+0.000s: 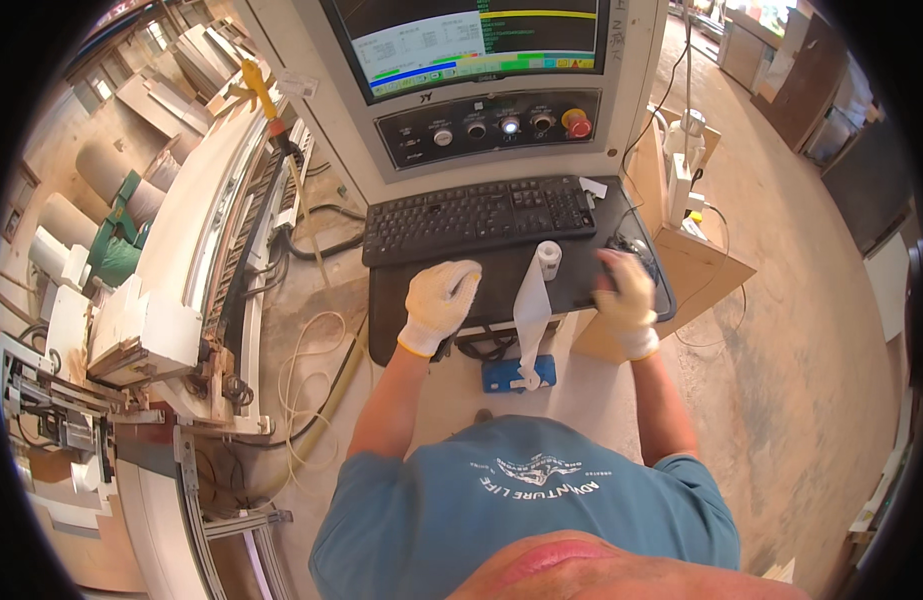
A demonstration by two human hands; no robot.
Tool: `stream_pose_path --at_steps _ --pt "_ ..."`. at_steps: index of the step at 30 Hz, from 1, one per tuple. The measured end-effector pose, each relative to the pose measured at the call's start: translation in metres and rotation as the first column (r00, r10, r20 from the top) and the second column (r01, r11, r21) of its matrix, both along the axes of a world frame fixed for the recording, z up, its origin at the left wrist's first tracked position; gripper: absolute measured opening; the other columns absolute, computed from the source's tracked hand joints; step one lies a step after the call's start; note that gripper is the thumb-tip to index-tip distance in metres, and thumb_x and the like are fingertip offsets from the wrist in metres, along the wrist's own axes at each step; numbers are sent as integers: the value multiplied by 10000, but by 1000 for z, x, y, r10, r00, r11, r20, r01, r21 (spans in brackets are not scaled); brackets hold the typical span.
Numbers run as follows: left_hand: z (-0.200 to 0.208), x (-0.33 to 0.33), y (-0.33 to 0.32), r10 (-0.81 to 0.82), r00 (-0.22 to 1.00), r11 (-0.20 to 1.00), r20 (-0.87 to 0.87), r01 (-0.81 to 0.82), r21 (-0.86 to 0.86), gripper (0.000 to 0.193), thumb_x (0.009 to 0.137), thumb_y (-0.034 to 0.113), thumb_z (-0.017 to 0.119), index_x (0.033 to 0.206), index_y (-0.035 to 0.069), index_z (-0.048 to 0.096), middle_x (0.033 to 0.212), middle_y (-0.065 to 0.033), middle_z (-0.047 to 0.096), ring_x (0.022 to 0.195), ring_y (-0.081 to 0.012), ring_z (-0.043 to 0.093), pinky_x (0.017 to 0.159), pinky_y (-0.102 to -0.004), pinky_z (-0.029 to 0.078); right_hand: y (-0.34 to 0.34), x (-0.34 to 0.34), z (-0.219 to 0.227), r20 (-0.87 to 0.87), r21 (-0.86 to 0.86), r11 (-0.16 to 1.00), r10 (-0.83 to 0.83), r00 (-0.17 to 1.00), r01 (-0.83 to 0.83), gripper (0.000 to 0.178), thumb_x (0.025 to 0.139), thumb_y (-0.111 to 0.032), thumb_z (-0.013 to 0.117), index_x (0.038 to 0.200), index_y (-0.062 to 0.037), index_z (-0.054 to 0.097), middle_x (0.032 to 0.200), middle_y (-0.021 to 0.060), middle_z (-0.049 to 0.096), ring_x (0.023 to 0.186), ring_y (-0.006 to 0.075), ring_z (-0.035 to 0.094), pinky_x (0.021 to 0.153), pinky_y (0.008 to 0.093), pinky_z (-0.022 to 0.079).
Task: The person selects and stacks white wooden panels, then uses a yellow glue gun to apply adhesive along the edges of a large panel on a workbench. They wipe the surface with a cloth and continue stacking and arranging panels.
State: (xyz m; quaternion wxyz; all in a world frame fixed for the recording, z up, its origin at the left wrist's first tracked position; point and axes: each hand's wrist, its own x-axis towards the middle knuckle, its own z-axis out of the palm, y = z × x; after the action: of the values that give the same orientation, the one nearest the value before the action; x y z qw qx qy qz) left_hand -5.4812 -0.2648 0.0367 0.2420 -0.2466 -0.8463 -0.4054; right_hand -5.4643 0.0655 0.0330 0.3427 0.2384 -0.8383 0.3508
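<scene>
Grip of the cream-gloved left hand (443, 300) looks curled, contents hidden; the blurred right hand (626, 300) I cannot tell. Between them on the black desk (496, 282) sits a white cylindrical paper roll (548, 264), strip (531, 312) trailing: likely light, tearable, best held around its sides.

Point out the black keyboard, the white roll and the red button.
Black keyboard (479, 219): head view, on the middle of its keys.
White roll (549, 264): head view, on its wound part.
Red button (577, 124): head view, on its cap.
</scene>
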Motion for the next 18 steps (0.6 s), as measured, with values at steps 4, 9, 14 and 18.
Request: stream_pose_path --at_steps 4,9,14,18 --pt "0 2 2 23 998 995 53 -28 94 151 957 96 673 1041 -1 753 918 -128 762 805 -210 739 744 -311 568 -58 -7 -19 367 -88 993 -39 930 76 753 781 -74 689 1494 -44 450 1366 217 624 1262 448 589 1083 472 478" --pt "-11 77 11 159 973 898 167 -213 385 189 989 147 669 1054 -5 760 929 -121 769 771 -158 709 724 -299 569 -74 -33 -27 524 -93 987 -62 850 129 557 911 -175 653 1450 -89 546 1346 225 646 1238 446 615 1030 465 504" --pt "-36 236 44 49 838 700 544 -417 580 226 1000 191 657 1093 6 748 939 -71 770 792 -152 705 746 -321 566 -97 -6 -2 469 -121 991 103 877 -52 521 886 -148 710 1386 -66 587 1206 227 714 1106 411 692 932 466 546" --pt "-65 345 62 -196 689 659 698 -434 614 392 1054 381 616 1156 22 735 1014 -93 763 871 -179 705 776 -329 568 -154 87 6 380 332 759 435 816 -560 399 839 -149 738 1211 -39 645 1039 212 725 951 435 690 840 500 548"
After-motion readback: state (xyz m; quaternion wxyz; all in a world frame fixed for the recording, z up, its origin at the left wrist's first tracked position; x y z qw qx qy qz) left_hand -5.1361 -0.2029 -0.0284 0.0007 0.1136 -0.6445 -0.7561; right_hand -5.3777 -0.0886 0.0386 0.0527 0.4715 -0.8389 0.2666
